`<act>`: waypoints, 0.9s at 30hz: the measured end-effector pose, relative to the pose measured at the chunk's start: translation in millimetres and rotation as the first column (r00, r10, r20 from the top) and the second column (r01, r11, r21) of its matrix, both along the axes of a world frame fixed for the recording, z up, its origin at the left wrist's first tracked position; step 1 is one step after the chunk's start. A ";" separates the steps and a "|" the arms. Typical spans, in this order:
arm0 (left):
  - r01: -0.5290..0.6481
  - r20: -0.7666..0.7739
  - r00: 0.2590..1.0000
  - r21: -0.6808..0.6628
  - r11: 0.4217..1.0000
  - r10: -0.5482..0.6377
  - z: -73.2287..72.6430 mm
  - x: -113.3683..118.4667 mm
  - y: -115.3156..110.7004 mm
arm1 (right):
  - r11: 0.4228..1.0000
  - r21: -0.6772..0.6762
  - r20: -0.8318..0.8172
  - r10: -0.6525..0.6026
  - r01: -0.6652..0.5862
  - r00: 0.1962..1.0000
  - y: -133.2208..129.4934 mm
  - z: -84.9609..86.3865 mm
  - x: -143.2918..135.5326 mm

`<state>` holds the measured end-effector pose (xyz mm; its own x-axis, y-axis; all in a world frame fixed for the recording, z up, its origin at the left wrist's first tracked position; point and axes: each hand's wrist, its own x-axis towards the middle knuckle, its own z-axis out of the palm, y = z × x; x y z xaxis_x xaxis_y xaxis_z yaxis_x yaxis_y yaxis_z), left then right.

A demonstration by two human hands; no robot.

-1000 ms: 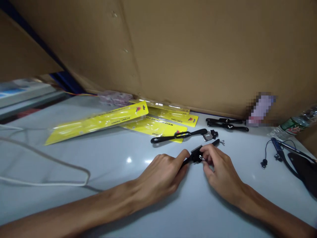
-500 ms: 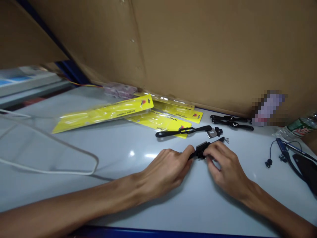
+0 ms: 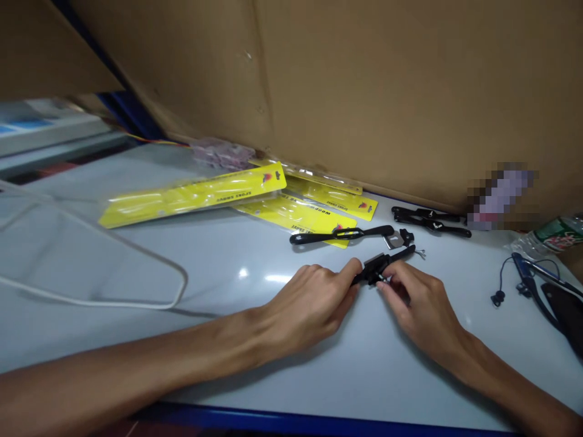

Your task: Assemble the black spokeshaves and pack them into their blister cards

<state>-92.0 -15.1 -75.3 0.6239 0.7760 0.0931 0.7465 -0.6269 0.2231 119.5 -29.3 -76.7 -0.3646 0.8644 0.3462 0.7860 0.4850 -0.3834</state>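
My left hand (image 3: pixel 316 303) is closed on the near-left handle of a black spokeshave (image 3: pixel 376 265), holding it tilted just above the table. With thumb and forefinger pinched, my right hand (image 3: pixel 421 303) grips a small screw (image 3: pixel 381 278) at the middle of the tool. Behind it lies a black spokeshave body (image 3: pixel 341 235), its left part partly over a yellow package. A silvery blade (image 3: pixel 392 241) and a black cap piece (image 3: pixel 407 237) rest close to its right end. Small metal screws (image 3: pixel 421 254) show beyond the held tool's far handle.
Yellow blister packages (image 3: pixel 195 193) lie at the back left, near a pinkish plastic bag (image 3: pixel 223 153). More black tool bodies (image 3: pixel 432 221) are at the back. A white cable (image 3: pixel 136 252) loops at left. A bottle (image 3: pixel 558 235), earphones (image 3: pixel 498 297) and a dark phone (image 3: pixel 562 309) are at right.
The view has shifted slightly. My right fingers have drawn back a little from the top of the held tool and now pinch at its near side, where a bright screw shows.
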 end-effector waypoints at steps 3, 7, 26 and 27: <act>0.057 -0.013 0.998 0.082 0.995 -0.056 -4.0 -0.7 -1.0 | 0.992 0.084 0.012 0.088 -0.089 0.996 1.9 -4.0 -1.3; 0.141 -0.040 0.990 0.234 0.962 -0.135 -7.6 -5.9 -2.2 | 0.991 0.084 -0.084 0.114 -0.107 0.990 1.9 -3.8 -2.5; -0.074 0.223 0.972 -0.016 0.997 0.075 -7.7 -29.8 37.9 | 0.980 0.005 0.068 -0.197 0.197 0.978 22.3 24.0 37.9; -0.079 0.200 0.977 -0.003 0.997 0.078 -8.3 -30.8 39.4 | 0.959 0.061 0.121 -0.281 0.276 0.952 29.4 26.9 47.9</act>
